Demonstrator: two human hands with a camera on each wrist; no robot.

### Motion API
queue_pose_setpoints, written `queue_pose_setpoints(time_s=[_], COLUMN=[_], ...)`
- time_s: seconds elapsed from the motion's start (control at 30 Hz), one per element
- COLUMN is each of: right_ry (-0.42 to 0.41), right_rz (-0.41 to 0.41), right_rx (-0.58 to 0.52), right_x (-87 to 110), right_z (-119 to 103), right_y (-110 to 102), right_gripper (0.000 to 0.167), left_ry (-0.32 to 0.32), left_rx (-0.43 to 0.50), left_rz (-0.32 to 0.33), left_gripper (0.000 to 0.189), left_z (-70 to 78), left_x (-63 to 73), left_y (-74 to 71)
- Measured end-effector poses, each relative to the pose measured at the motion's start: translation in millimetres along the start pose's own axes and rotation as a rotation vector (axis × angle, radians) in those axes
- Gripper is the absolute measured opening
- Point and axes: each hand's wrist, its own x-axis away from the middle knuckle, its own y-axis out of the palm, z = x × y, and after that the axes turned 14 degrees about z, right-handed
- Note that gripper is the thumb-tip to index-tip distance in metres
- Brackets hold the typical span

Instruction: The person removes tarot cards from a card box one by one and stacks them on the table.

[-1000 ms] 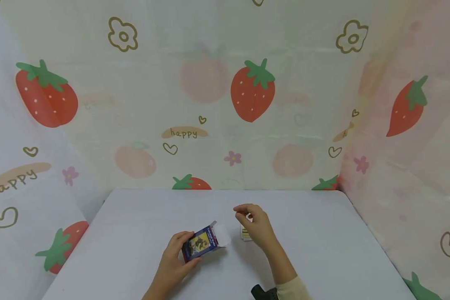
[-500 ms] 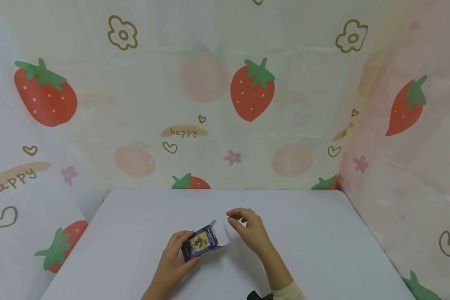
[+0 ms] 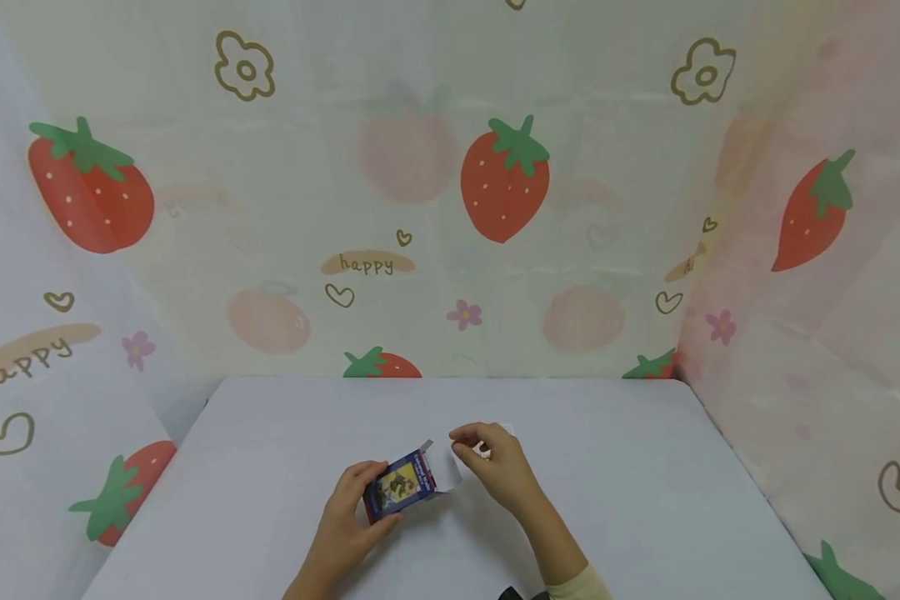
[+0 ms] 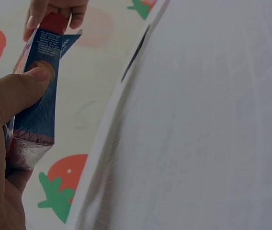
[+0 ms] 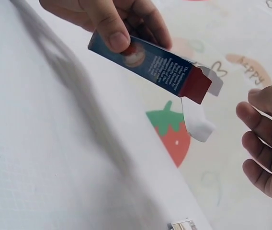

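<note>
My left hand [image 3: 351, 507] grips a dark blue card box [image 3: 401, 486] by its long sides, thumb on one narrow face. A yellow picture shows on the box's front in the head view. Its end flaps stand open toward the right, and the right wrist view shows a red side flap [image 5: 195, 86] and a white lid flap [image 5: 196, 122]. Just beyond those flaps hovers my right hand [image 3: 501, 468], fingers loosely bent, with nothing visible between them. Mostly hidden behind it, a small stack of cards [image 5: 185, 224] lies on the table.
The white table [image 3: 645, 492] stretches out around both hands. Cloth curtains [image 3: 607, 208] printed with strawberries and flowers close it off at the back and sides. A black wrist device [image 3: 512, 593] shows at the bottom edge by the right sleeve.
My right hand has shifted left and slightly nearer, from over the card stack to beside the box's open flaps. The left hand and the box have hardly moved.
</note>
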Motion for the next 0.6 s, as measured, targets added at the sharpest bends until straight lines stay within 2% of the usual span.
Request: queue_pose_setpoints(time_s=[0.27, 0.6], right_ry=[0.044, 0.03], right_rz=[-0.065, -0.113], right_rx=[-0.006, 0.009], right_x=[2.2, 7.9], right_z=[-1.2, 3.3], right_y=[2.0, 7.3], right_gripper=[0.012, 0.011], left_ry=[-0.012, -0.02], left_rx=[0.014, -0.004], left_rz=[0.003, 0.01], left_gripper=[0.08, 0.08], left_z=[0.1, 0.2], left_x=[-1.3, -0.5], left_y=[0.5, 0.5])
